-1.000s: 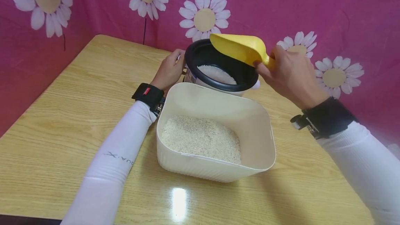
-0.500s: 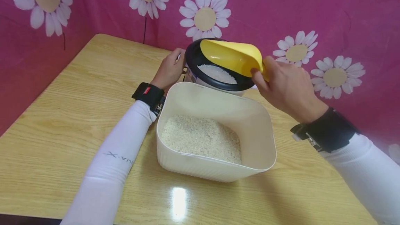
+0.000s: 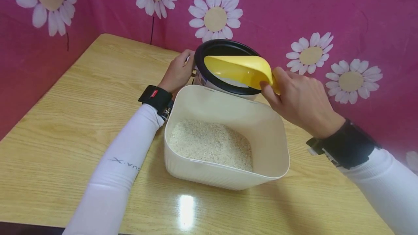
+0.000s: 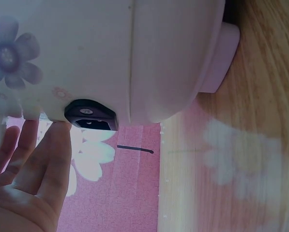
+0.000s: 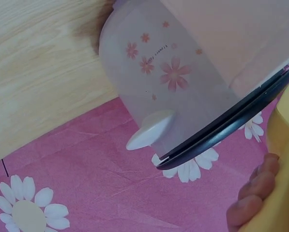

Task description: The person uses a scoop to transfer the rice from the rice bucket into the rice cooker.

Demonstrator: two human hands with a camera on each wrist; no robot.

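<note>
My right hand (image 3: 300, 100) grips the handle of a yellow scoop (image 3: 240, 66), tilted over the rice cooker's open top. No grains show on the part of its inside that I can see. The white rice cooker (image 4: 100, 53) has a black-rimmed pot (image 3: 225, 48); the scoop covers most of the white rice inside. My left hand (image 3: 177, 71) holds the cooker's left side by the handle, its fingers (image 4: 50, 154) against the body in the left wrist view. Nearer to me stands a cream plastic bin (image 3: 222, 178) with a bed of pale rice (image 3: 210, 144).
Bin and cooker stand close together on a wood-grain table (image 3: 81, 119). A pink cloth (image 3: 271, 6) with white daisies hangs behind and to the left. A power socket (image 4: 92, 118) shows low on the cooker in the left wrist view.
The scoop has come down and slightly left over the pot, its inside turning more toward me. It now hides more of the rice. My left hand, the cooker and the bin stay put.
</note>
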